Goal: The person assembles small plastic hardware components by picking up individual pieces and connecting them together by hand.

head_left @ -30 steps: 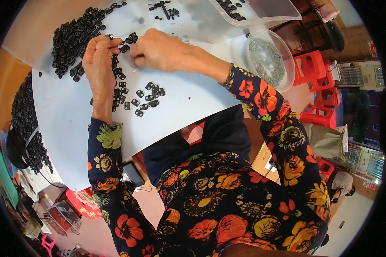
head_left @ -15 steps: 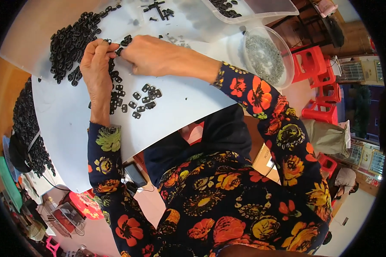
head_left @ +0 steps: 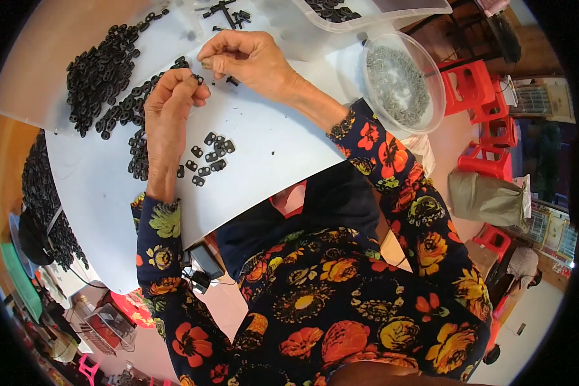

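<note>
Setting reads as a small assembly workshop: white tabletop [head_left: 264, 138] near 11 o'clock, heap of small black pierced plastic parts [head_left: 100, 80] at 10, round clear plastic tub [head_left: 437, 96] of silvery bits [head_left: 397, 77] between 1 and 2, red plastic stools [head_left: 477, 78] at 2, bulging grey-green sack [head_left: 486, 199] at 3.

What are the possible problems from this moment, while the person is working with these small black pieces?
The small black piece sits at the fingertips of the left hand, so it might slip and become lost among the similar-looking heap.
The right sleeve appears close to the round clear tub; a careless arm movement might knock it.
</note>
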{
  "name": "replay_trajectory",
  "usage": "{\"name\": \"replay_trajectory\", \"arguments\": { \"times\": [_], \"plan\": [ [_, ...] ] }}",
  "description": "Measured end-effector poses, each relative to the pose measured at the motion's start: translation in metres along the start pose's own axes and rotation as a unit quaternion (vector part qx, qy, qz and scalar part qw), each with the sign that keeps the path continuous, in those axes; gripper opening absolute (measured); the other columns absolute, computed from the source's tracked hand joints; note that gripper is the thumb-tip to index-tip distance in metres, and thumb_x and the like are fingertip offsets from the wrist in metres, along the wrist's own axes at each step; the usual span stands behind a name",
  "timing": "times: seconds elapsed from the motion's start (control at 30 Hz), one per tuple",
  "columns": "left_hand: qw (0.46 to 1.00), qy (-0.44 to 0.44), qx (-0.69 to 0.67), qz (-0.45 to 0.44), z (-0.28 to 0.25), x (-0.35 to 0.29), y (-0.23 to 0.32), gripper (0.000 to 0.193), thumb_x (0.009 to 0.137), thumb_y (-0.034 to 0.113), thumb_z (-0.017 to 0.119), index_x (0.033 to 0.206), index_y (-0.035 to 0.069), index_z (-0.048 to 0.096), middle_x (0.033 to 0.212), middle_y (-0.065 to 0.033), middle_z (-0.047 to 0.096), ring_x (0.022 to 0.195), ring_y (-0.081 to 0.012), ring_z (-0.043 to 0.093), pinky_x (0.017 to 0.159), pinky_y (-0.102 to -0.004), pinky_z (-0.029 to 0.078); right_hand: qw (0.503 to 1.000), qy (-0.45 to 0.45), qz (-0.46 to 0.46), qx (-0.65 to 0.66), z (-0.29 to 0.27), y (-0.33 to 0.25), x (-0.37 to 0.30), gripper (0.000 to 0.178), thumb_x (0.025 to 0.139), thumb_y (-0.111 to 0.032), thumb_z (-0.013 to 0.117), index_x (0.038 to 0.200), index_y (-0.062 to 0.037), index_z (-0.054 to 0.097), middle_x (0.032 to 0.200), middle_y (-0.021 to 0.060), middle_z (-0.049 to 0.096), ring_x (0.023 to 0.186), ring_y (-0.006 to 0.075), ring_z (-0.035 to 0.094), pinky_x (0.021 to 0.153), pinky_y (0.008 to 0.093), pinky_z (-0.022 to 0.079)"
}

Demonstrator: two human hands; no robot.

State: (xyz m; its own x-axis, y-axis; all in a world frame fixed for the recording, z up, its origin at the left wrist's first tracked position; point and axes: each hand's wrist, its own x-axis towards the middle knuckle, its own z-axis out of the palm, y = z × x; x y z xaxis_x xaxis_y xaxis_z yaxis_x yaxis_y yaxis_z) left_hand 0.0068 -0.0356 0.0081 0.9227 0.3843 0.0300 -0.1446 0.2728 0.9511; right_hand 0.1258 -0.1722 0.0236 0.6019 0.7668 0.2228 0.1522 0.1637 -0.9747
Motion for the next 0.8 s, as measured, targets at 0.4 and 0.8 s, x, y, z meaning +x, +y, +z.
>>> {"name": "replay_trajectory", "arguments": {
  "times": [0.4, 0.8],
  "plan": [
    [0.999, 0.010, 0.046, 0.016, 0.009, -0.002, -0.002, 0.009, 0.090, 0.010, 0.055, 0.092, 0.003, 0.060, 0.078, -0.0006, 0.061, 0.071, -0.0074, 0.056, 0.069, -0.0225, 0.043, 1.000, 0.006, -0.016, -0.022, 0.004, 0.009, -0.001, 0.019, 0.084, -0.001, 0.061, 0.103, -0.0040, 0.064, 0.084, -0.0013, 0.065, 0.075, 0.0026, 0.056, 0.068, 0.0188, 0.047],
    [0.998, 0.019, 0.052, 0.025, 0.009, -0.004, -0.002, 0.009, 0.090, 0.010, 0.055, 0.092, 0.003, 0.060, 0.079, 0.0002, 0.060, 0.070, -0.0069, 0.056, 0.069, -0.0221, 0.044, 0.999, 0.027, -0.034, -0.008, 0.007, 0.009, -0.002, 0.016, 0.082, -0.003, 0.065, 0.098, -0.0024, 0.066, 0.082, 0.0024, 0.066, 0.073, 0.0051, 0.059, 0.067, 0.0206, 0.050]
  ]
}}
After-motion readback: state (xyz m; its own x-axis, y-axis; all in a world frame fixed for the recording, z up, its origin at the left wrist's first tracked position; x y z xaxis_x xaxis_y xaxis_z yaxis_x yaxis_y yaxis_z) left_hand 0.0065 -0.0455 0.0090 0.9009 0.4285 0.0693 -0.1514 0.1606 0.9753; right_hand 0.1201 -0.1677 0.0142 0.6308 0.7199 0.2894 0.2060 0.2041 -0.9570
